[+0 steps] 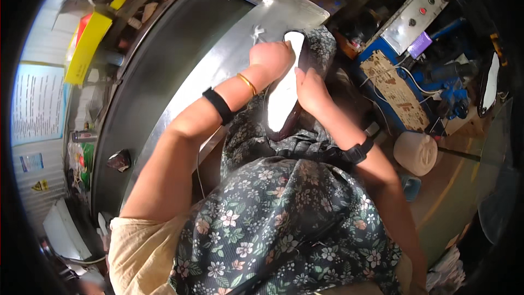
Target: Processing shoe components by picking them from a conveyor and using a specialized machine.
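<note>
A dark maroon shoe (pixel 284 98) lies sole up over my lap, its white bottom facing me and its narrow far end pointing away. At its left edge, near the far end, my left hand (pixel 271 59) is closed with fingers curled against the rim. My right hand (pixel 313 90) pinches the right edge about midway along. Whatever small piece may sit between the fingertips is hidden. Beneath the shoe spreads my dark floral apron (pixel 262 207).
A shiny metal worktop (pixel 213 71) runs along the left, beside a dark conveyor belt (pixel 131 98) carrying a small dark object (pixel 119 160). To the right are a switch panel (pixel 420 13), a blue machine with loose cables, a whitish tub-like roll (pixel 416 153) and another white-bottomed shoe (pixel 489 84).
</note>
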### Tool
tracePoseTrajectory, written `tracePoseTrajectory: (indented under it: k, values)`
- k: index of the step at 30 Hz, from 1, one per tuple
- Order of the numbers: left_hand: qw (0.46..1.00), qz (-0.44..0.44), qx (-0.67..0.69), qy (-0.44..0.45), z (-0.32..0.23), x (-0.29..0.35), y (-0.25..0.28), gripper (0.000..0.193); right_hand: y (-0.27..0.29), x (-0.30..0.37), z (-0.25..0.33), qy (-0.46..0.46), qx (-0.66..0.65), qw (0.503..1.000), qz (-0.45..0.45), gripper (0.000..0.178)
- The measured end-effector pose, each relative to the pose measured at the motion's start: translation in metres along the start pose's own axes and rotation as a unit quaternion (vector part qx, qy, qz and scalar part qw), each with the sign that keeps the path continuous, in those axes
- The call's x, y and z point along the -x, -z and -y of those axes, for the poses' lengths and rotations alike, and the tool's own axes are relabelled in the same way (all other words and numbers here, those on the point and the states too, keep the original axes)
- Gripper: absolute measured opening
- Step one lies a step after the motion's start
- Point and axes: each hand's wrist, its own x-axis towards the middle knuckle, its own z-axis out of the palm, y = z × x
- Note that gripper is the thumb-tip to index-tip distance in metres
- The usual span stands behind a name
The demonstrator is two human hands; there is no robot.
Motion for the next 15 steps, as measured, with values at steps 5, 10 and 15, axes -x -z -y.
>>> tracePoseTrajectory:
  k: [5, 10, 15]
  values:
    - [0.971, 0.032, 0.234, 0.021, 0.031, 0.052, -0.054, 0.047, -0.019, 0.018, -0.019, 0.018, -0.033, 0.998, -0.045, 0.049]
    - [0.951, -0.117, 0.271, 0.089, 0.003, 0.070, -0.064, 0.049, -0.028, 0.019, -0.023, 0.070, -0.032, 0.989, -0.123, 0.045]
    - [0.671, 0.064, 0.710, 0.203, 0.021, 0.035, -0.067, 0.071, 0.015, -0.019, -0.055, -0.056, -0.200, 0.977, 0.048, 0.062]
